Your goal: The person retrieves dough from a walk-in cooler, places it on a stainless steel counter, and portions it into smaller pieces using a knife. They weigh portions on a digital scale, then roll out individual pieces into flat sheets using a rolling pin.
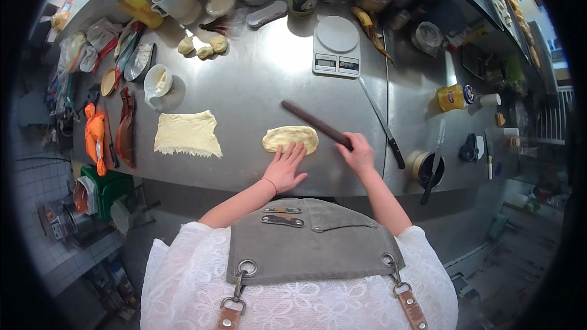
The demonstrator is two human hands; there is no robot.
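Observation:
An oval piece of pale dough (275, 137) lies on the metal worktop (244, 85) in front of me. My left hand (285, 168) rests on its near edge, palm down with the fingers stretched out. In my right hand (358, 154) is the near end of a dark brown rolling pin (315, 123). The pin slants away to the upper left, its far end just beyond the dough. Farther left, a flattened sheet of dough (187, 133) lies flat with a ragged near edge.
A white kitchen scale (337, 46) stands at the back. Right of it lie a long knife (382, 122) and a pot (422, 171) with another knife across it. A yellow-filled jar (451, 98) lies farther right. At left are a white bowl (160, 80) and an orange bag (95, 137).

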